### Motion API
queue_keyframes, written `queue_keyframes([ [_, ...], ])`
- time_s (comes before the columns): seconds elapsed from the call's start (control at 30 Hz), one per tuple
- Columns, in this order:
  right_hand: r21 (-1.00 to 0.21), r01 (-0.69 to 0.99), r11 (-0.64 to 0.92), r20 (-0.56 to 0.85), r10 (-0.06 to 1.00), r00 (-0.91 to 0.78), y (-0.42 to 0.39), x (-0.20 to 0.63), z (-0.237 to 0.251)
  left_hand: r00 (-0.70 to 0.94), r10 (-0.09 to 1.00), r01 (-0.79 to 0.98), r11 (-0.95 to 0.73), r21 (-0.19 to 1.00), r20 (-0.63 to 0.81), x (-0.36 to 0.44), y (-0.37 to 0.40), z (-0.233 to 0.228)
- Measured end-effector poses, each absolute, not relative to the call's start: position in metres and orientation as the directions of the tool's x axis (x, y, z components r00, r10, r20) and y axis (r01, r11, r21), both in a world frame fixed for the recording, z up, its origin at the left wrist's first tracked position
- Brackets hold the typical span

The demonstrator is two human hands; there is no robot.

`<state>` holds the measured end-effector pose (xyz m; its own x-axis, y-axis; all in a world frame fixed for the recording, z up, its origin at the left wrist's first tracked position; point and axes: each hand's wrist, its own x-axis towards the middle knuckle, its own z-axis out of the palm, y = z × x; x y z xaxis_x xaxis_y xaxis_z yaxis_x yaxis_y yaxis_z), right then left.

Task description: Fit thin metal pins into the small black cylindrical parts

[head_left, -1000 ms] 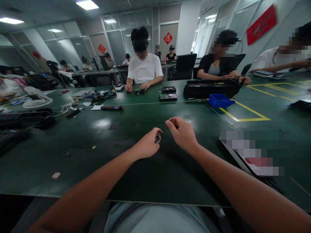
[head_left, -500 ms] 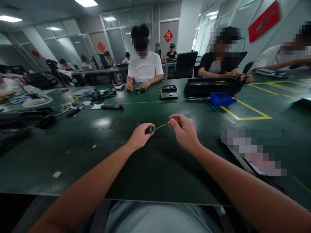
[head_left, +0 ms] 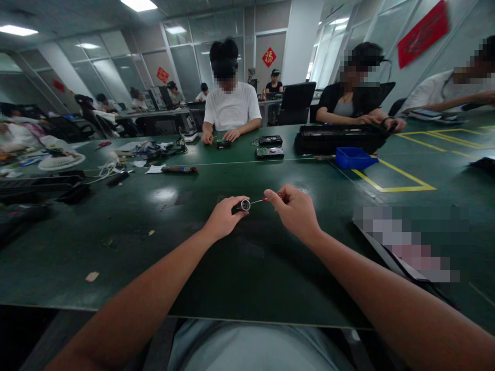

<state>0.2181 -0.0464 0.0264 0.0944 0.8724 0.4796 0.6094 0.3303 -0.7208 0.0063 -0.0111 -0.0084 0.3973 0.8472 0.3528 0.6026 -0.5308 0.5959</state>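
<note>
My left hand (head_left: 225, 216) is closed around a small black cylinder (head_left: 245, 205) whose silver-rimmed round end faces toward me. Inside the rim are darker parts too small to make out. A screwdriver (head_left: 264, 200) with a thin metal shaft and reddish handle is pinched in my right hand (head_left: 296, 211); the fingers hide most of the handle. Its shaft points left and its tip reaches the cylinder's rim. Whether the tip goes inside I cannot tell. Both hands are above the green table (head_left: 232, 278).
A pen-like electric screwdriver (head_left: 180, 169) lies beyond my left hand. Farther back are hard drives (head_left: 269, 153), a blue bin (head_left: 355, 158) and a long black device (head_left: 338, 138). Co-workers (head_left: 232, 105) sit across the table. Cables and parts (head_left: 154, 149) clutter the left.
The cylinder has turned so its round end shows more fully. My right hand has shifted slightly down, and the screwdriver shaft now lies more level.
</note>
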Motion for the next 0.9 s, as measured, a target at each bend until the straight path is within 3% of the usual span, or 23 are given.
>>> queue_keyframes([
  [0.37, -0.682, 0.622, 0.384, 0.509, 0.860, 0.028, -0.0476, 0.2182, 0.0235, 0.381, 0.856, 0.607, -0.516, 0.604, 0.348, 0.0056, -0.0110, -0.0065],
  [0.67, -0.666, 0.559, 0.494, 0.518, 0.845, -0.129, -0.0496, 0.2187, 0.0271, 0.394, 0.848, 0.596, -0.529, 0.604, 0.354, 0.0042, -0.0114, -0.0083],
  [0.9, -0.699, 0.600, 0.389, 0.415, 0.904, -0.102, -0.0489, 0.2181, 0.0286, 0.395, 0.847, 0.600, -0.531, 0.598, 0.356, 0.0040, -0.0116, -0.0081],
])
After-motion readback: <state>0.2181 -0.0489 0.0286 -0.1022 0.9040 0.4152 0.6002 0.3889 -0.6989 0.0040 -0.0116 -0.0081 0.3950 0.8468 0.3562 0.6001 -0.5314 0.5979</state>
